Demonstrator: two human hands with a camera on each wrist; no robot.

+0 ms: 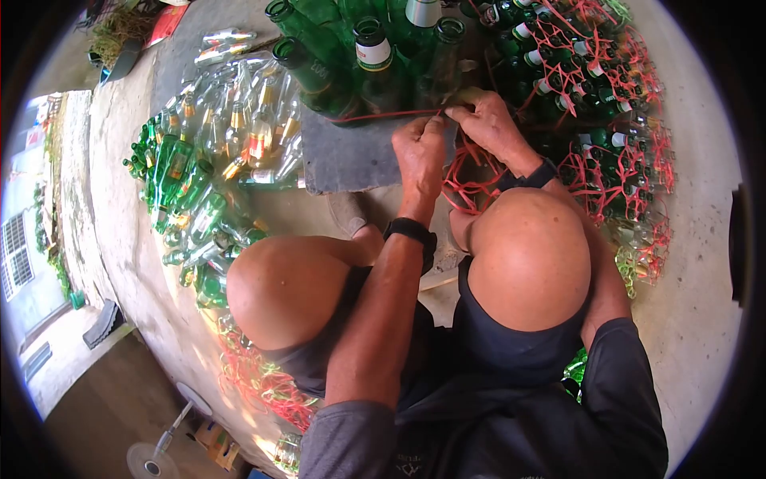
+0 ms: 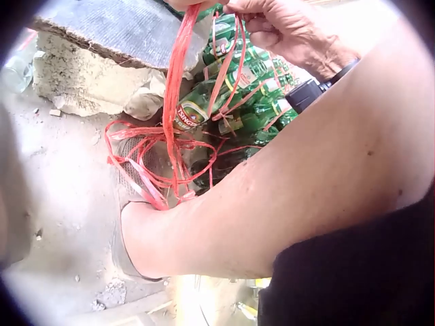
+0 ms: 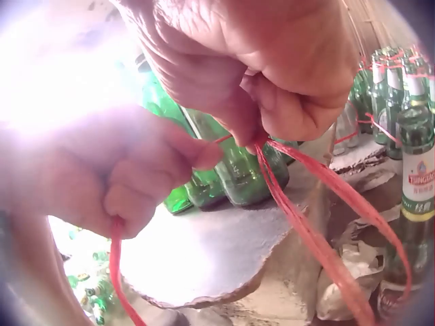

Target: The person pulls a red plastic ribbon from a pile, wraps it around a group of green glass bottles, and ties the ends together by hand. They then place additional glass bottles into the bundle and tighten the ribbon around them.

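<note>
Upright green bottles point(image 1: 375, 72) stand grouped on a grey slab point(image 1: 343, 152), with red twine point(image 1: 383, 116) running around their near side. At the slab's near right corner my left hand point(image 1: 420, 152) pinches the twine; in the right wrist view this hand point(image 3: 136, 170) has curled fingers with a strand hanging below. Close beside it, my right hand point(image 1: 488, 124) pinches the twine between thumb and finger, and two strands point(image 3: 306, 238) drop from that pinch. Loose twine point(image 2: 170, 149) hangs down to a tangle over one foot.
Clear and green bottles point(image 1: 255, 120) lie piled to the left. Bottles tied with red twine point(image 1: 590, 88) stand at the right. More twine point(image 1: 263, 379) lies on the floor at lower left, near a fan point(image 1: 152, 461). My knees point(image 1: 531, 255) flank both forearms.
</note>
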